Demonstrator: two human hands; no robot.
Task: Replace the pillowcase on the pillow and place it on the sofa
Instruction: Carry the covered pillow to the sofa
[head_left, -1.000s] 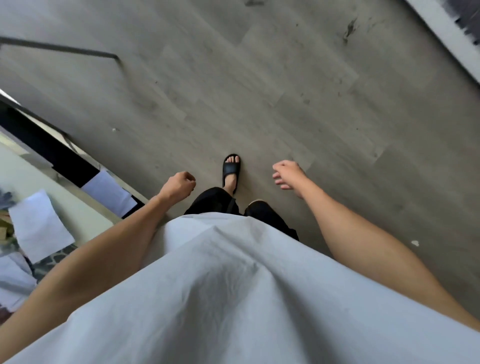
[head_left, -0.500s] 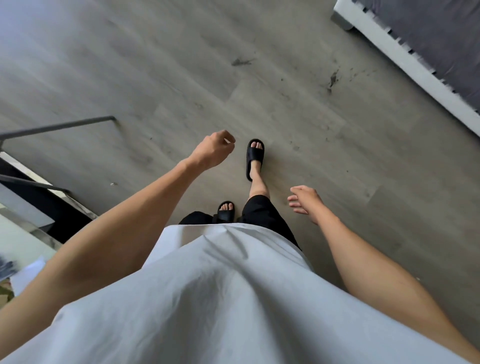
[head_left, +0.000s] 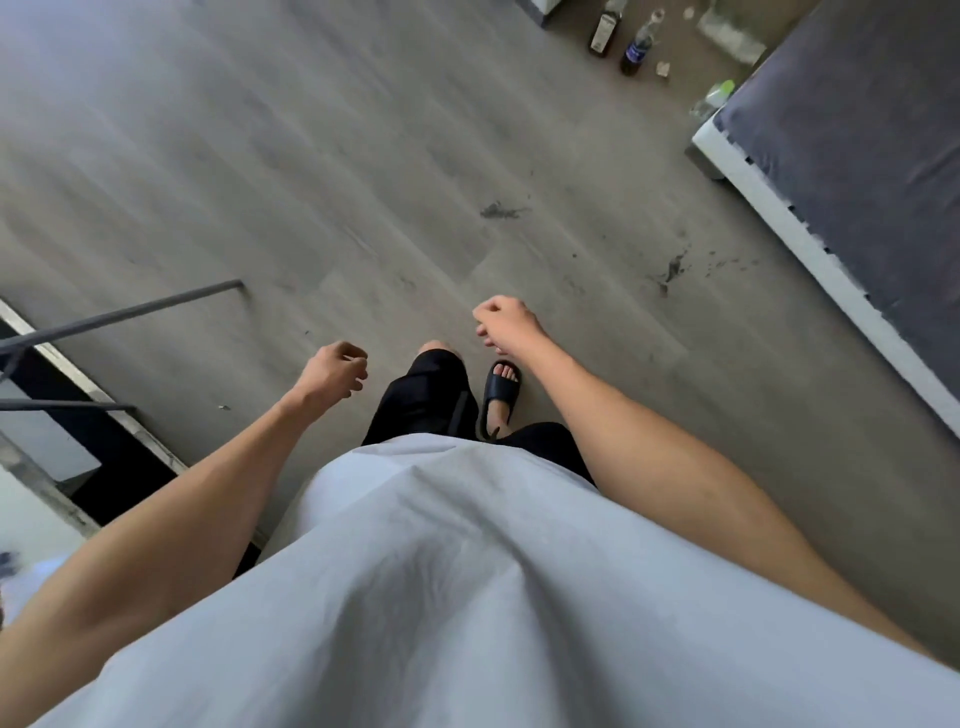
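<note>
No pillow or pillowcase is in view. My left hand (head_left: 335, 369) hangs in front of me over the grey floor, its fingers curled loosely with nothing in them. My right hand (head_left: 506, 322) is a little farther forward, also curled and holding nothing. A piece of furniture with a dark grey cushion top (head_left: 862, 156) on a white base (head_left: 810, 244) runs along the right edge; it may be the sofa. Both hands are well apart from it.
Below me are my white shirt, black trousers and a black slipper (head_left: 501, 389). A dark metal frame (head_left: 119, 317) of a table stands at the left. Two bottles (head_left: 636, 49) and small bits of litter sit on the floor at the top right.
I have walked forward and the view has tilted up: the cushioned furniture and bottles have come into view. My left hand has dropped back, my right hand has swung forward.
</note>
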